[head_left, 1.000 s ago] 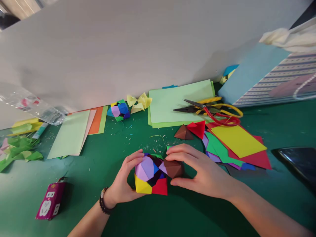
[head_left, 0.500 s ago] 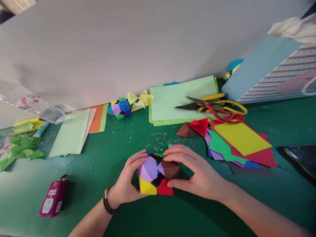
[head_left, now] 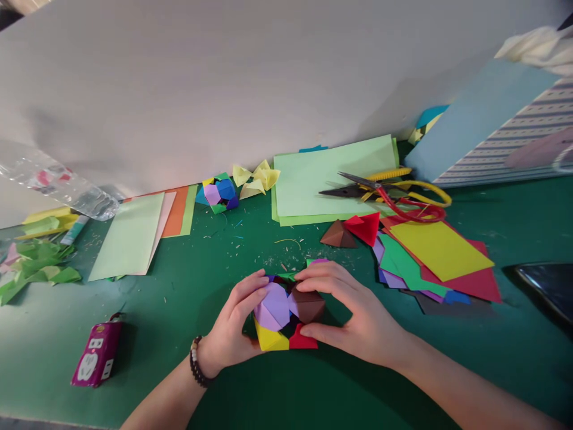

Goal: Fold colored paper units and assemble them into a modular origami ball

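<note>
A multicoloured folded-paper ball [head_left: 274, 309] is between my two hands near the front of the table. Lilac, brown, yellow and red faceted pieces show on it, with dark gaps between them. My left hand [head_left: 235, 319] grips its left side, fingers over the top and thumb low. From the right, my right hand [head_left: 353, 313] pinches the brown piece [head_left: 308, 306], its thumb at the red piece [head_left: 303, 338]. Beyond the right hand lie a loose brown paper pyramid [head_left: 339, 234] and a red folded piece [head_left: 364, 228].
Scissors [head_left: 389, 192] rest on light green sheets [head_left: 331, 179]. Coloured paper [head_left: 441, 251] is piled at right, near a dark glossy object [head_left: 544, 286] and a gift bag [head_left: 483, 125]. A smaller paper ball [head_left: 219, 192], bottle [head_left: 58, 179], green scraps [head_left: 42, 263] and purple power adapter [head_left: 96, 353] are leftward.
Both hands keep their hold on the paper ball. It has tilted very slightly, and the right thumb sits a little further left on the red piece. The camera view has shifted slightly.
</note>
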{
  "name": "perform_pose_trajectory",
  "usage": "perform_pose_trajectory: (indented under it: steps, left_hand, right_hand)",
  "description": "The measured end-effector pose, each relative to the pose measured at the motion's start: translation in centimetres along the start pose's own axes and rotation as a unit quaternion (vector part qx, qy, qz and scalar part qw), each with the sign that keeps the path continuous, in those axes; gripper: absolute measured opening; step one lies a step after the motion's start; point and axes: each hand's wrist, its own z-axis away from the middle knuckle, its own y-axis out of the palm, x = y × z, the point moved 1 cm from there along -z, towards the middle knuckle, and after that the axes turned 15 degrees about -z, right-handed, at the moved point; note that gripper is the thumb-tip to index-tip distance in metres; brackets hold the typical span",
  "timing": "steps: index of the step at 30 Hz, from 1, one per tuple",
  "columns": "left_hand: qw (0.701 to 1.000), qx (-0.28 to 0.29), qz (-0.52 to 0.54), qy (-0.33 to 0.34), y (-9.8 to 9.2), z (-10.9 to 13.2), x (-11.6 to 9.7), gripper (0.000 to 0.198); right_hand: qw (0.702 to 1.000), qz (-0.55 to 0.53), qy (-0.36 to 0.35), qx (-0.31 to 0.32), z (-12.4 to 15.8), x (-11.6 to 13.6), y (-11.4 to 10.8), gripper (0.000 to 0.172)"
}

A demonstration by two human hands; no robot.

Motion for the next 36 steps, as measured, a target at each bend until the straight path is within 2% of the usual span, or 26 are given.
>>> perform_pose_trajectory:
  steps: [7, 15, 20, 22, 26, 29, 33, 36]
  left_hand:
    - [1.0, -0.005, -0.013, 0.016, 0.1, 0.0, 0.0, 0.095]
    - [0.998, -0.024, -0.028, 0.041, 0.5, -0.1, -0.2, 0.093]
    - [0.999, -0.024, -0.023, 0.03, 0.6, 0.1, -0.4, 0.091]
    - [1.0, -0.007, -0.006, 0.009, 0.6, 0.3, -0.5, 0.094]
    - [0.996, 0.076, 0.024, -0.049, 0.3, 0.4, -0.6, 0.107]
    - [0.99, 0.115, 0.054, -0.064, -0.2, 0.3, -0.4, 0.108]
    - [0.971, 0.158, 0.149, -0.101, -1.0, 0.0, 0.6, 0.102]
    - [0.928, 0.209, 0.275, -0.14, -1.4, -0.1, 1.5, 0.091]
  right_hand:
    - [1.0, -0.001, 0.004, -0.008, 0.1, 0.1, 0.1, 0.037]
    - [0.997, 0.035, -0.067, -0.022, 0.4, 0.2, 0.4, 0.039]
    - [0.996, 0.046, -0.071, -0.031, 0.6, 0.5, 0.7, 0.038]
    - [0.997, 0.035, -0.056, -0.036, 0.6, 0.6, 0.8, 0.037]
    - [0.998, 0.017, -0.017, -0.056, 0.6, 0.3, 1.1, 0.036]
    - [0.998, 0.009, 0.014, -0.056, 0.7, 0.1, 1.3, 0.037]
    - [0.995, -0.057, 0.083, 0.003, 1.0, -0.2, 0.9, 0.036]
    - [0.981, -0.114, 0.143, 0.06, 1.1, -0.3, 0.4, 0.043]
